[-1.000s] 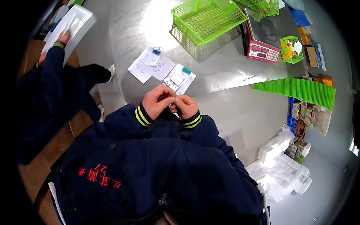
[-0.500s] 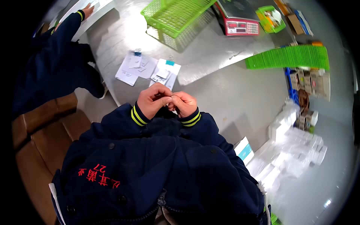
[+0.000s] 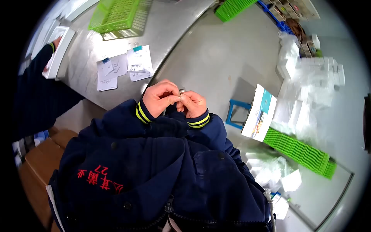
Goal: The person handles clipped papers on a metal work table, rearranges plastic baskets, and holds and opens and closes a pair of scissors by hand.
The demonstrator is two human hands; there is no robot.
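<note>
In front of my chest, my left hand (image 3: pixel 159 99) and my right hand (image 3: pixel 193 103) meet at the fingertips, thumbs and forefingers pinched together. A small greyish, rounded thing (image 3: pixel 181 91) shows between the fingers; its kind is too small to make out. Beyond my left hand, two sets of papers lie on the steel table: one sheaf (image 3: pixel 112 71) under a dark clip, the other (image 3: pixel 140 62) under a teal clip. Both of my hands are apart from the papers.
A green plastic basket (image 3: pixel 119 19) stands on the steel table (image 3: pixel 166 27). At left, another person's hand (image 3: pixel 57 41) reaches into a white box (image 3: pixel 63 48). To the right are a printed carton (image 3: pixel 259 114), a blue frame (image 3: pixel 228 114), stacked green crates (image 3: pixel 301 152) and plastic-wrapped white boxes (image 3: pixel 309 85).
My view has swung to the right, so the table has shifted left and the red scale is out of view. My hands stay pinched together; a small grey thing now shows between them.
</note>
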